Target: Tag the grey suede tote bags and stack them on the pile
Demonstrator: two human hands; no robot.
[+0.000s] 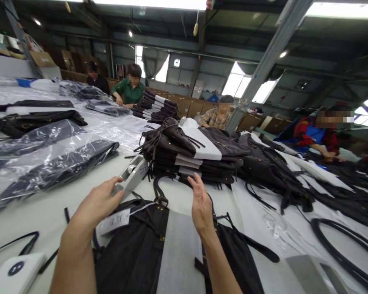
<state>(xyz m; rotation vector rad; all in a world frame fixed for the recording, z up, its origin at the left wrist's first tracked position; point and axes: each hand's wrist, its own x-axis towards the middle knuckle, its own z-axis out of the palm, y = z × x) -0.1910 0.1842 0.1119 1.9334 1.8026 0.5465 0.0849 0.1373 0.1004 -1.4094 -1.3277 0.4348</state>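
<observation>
A dark leather-like bag lies flat before me, a wide white paper band across its middle. A white tag hangs on a thin string near the bag's ring. My left hand is above the bag's left side, thumb and fingers around the near end of a pale grey tool that looks like a tape dispenser with a round roller. My right hand is over the bag's right upper edge, fingers stretched upward, holding nothing. A dark strap rises between my hands.
Stacked dark bags with white bands stand just beyond. Plastic-wrapped bags lie left, a white device near front left. More bags and black looped cords are right. Several co-workers, one in a green top, work farther back.
</observation>
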